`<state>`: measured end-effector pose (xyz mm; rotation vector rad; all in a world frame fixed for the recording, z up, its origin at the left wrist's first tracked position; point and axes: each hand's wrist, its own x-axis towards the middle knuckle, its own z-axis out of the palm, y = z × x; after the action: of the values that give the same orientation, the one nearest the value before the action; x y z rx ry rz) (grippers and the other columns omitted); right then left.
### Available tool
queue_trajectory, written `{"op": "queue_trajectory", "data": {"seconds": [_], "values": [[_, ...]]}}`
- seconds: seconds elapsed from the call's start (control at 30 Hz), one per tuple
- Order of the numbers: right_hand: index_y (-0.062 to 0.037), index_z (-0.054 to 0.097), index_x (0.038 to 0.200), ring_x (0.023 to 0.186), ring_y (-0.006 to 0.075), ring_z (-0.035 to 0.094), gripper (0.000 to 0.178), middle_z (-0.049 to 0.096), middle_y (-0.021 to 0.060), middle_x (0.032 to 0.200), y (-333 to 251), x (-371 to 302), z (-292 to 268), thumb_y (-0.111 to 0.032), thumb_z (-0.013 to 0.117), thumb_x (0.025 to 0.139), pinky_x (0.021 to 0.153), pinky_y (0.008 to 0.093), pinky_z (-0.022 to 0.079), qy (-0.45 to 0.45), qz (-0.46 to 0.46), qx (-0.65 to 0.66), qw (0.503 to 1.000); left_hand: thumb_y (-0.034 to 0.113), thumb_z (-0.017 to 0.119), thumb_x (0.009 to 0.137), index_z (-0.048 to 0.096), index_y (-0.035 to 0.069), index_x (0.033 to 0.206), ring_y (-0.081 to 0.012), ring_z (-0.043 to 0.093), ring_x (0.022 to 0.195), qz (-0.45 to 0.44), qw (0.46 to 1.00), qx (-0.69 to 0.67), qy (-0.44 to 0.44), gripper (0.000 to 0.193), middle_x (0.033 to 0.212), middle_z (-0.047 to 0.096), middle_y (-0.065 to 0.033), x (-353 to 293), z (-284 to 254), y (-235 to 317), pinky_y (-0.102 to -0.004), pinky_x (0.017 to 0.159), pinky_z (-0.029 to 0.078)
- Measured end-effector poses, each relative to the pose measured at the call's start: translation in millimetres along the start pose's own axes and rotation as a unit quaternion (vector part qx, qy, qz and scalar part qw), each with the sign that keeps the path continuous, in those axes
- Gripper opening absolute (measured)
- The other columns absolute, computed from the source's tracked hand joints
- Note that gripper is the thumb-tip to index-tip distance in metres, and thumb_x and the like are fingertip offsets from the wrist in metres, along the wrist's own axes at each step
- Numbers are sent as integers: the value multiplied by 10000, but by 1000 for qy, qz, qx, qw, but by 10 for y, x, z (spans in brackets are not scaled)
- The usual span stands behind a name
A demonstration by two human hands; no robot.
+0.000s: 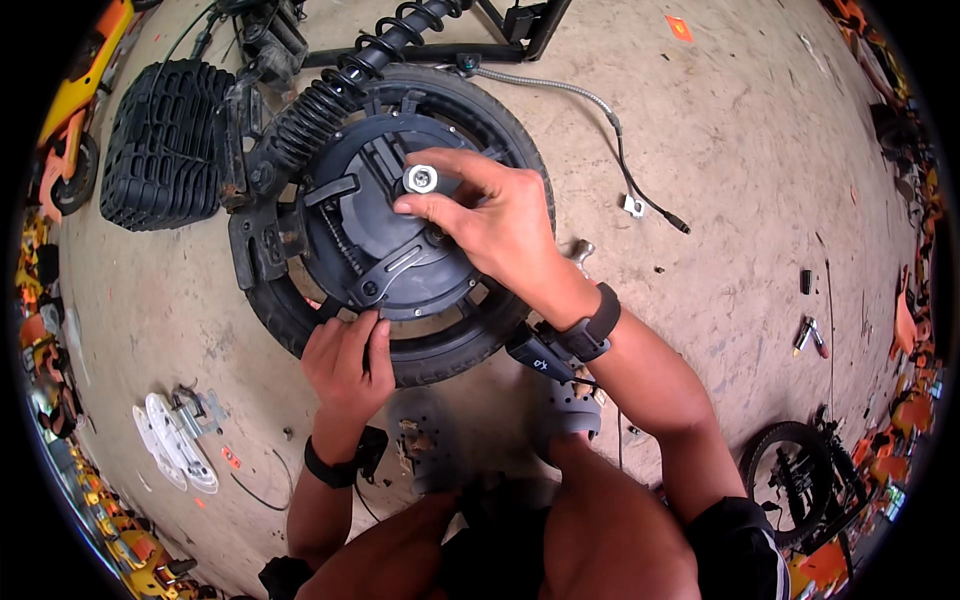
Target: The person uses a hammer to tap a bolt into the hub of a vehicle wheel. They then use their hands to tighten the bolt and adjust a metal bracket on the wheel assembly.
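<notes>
A scooter wheel [480,335] with a black tyre and a dark brake-drum hub [385,215] lies in front of me. Above the hub, my right hand [505,215] pinches a silver hex nut [421,179] between thumb and fingers; whether it sits on the axle is hidden. My left hand [348,362] has its fingers curled over the near left edge of the wheel, by a slotted brake arm [405,262]. A spring [342,240] runs along the hub's left side. The left fingertips are partly hidden.
A coil-spring shock absorber [335,95] and a black frame [440,52] adjoin the wheel. At left sits a black ribbed box [165,145]. A cable [560,85] stretches right across the floor. White metal parts [175,445] lie lower left; another small wheel [785,480] stands lower right.
</notes>
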<state>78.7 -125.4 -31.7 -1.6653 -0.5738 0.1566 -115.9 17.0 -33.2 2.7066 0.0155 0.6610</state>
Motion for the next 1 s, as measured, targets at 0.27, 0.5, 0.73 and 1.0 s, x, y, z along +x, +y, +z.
{"op": "queue_trajectory", "data": {"seconds": [0.27,0.5,0.73,1.0], "values": [[-71,783,1178,604,79,574,440,798,106,970,1,7,-34,-262,907,802,582,260,503,-34,86,77,993,48,729,914,698,-19,1012,-250,540,584,4,1000,-2,5,123,712,594,-70,13,1,9,-375,536,386],[-87,773,1221,607,35,425,420,803,80,1093,73,23,-36,-221,883,838,562,227,438,-65,109,151,980,-11,731,899,694,-25,1000,-228,473,550,11,999,-20,23,108,714,569,-72,31,37,21,-360,527,362],[-50,742,1278,728,1,502,378,731,-6,1102,137,42,-50,-101,817,911,637,182,438,-89,58,139,985,43,751,902,708,-10,1002,-223,520,582,2,1000,-7,22,122,699,581,-58,13,28,14,-355,540,384],[-56,734,1271,897,140,597,327,677,63,1098,143,34,7,-164,754,963,814,280,492,-57,-26,96,993,9,743,896,707,-14,992,-217,476,559,-7,999,-25,26,105,713,593,-64,28,13,10,-334,558,408]]}}
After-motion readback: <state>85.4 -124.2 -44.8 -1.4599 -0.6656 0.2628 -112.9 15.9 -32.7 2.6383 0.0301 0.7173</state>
